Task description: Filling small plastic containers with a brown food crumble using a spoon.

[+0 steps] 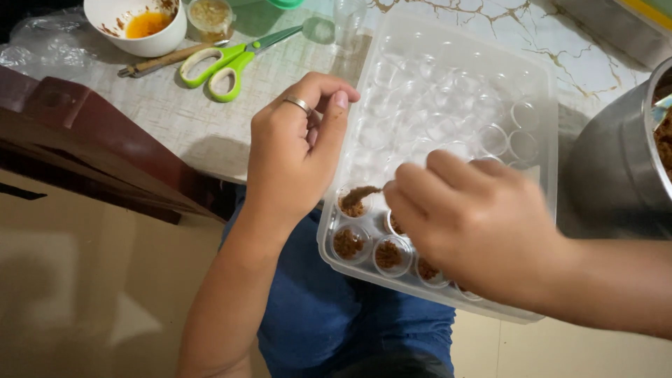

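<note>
A clear plastic tray [448, 77] of small round cups juts over the table edge; the nearest cups [348, 243] hold coarse brown crumbly filling. The right hand [469, 224], knuckles up, pinches something that tips brown filling [360, 194] into a cup just left of its fingertips; the tool itself is hidden. The ringed left hand [294, 150] hovers beside the tray, fingers curled, thumb meeting fingertips, apparently empty.

Marbled table [182, 119] with tray [448, 42], scissors [231, 59], bowl [136, 28].
</note>
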